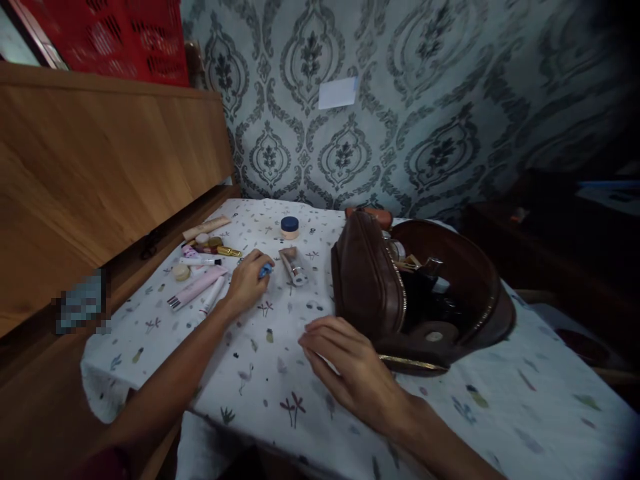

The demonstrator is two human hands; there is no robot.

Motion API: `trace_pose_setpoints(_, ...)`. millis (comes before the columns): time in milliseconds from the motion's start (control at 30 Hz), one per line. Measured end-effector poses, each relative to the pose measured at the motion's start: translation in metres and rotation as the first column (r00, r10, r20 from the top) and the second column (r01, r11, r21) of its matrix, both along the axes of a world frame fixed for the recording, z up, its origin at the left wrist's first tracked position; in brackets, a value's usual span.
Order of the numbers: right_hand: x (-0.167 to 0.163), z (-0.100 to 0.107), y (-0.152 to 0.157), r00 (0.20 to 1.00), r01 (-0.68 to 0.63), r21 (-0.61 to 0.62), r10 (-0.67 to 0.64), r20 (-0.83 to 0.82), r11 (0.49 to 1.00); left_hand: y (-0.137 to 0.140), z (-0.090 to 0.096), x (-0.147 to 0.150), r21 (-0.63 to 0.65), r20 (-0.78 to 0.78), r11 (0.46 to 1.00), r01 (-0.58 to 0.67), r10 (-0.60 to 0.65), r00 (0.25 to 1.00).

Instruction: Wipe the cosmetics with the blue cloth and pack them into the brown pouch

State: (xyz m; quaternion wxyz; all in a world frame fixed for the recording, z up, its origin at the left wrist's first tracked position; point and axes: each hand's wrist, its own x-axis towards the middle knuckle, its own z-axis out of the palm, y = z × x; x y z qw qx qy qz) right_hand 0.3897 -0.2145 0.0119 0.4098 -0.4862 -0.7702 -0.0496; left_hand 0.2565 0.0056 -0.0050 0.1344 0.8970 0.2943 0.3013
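My left hand [247,281] is over the cloth with its fingers closed on a small blue object [265,270], whose kind I cannot make out. Just right of it lies a squeeze tube [293,266] with a shiny cap. Farther back stands a small jar with a dark blue lid [289,227]. Several cosmetics are grouped left of that hand, among them a pink tube [196,289] and a gold-ended tube [229,251]. My right hand [345,363] rests with fingers stretched loosely, holding nothing, in front of an unzipped brown bag [363,280] with items inside.
A white patterned cloth [273,393] covers the table. Along the left runs a wooden cabinet [115,153] with a red plastic basket [115,40] on top. Behind the table is a patterned wall [270,133]. An orange-brown object [379,216] lies behind the bag.
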Motion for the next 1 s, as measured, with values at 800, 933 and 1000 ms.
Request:
trace_pose_setpoints(800, -0.016, -0.063, 0.075, 0.799, -0.092, -0.452, -0.206, -0.566, 0.887, 0.073, 0.025, -0.111, -0.067, -0.622, 0.855, -0.514, 0.367, 0.692)
trace_pose_setpoints(933, -0.016, -0.066, 0.075, 0.805, -0.072, -0.448, -0.213, -0.554, 0.891, 0.073, 0.023, -0.108, -0.038, -0.663, 0.864, -0.502, 0.354, 0.659)
trace_pose_setpoints(1000, -0.016, -0.066, 0.075, 0.804, -0.069, -0.446, -0.215, -0.554, 0.892, 0.072, 0.022, -0.103, -0.015, -0.663, 0.856, -0.517, 0.378, 0.646)
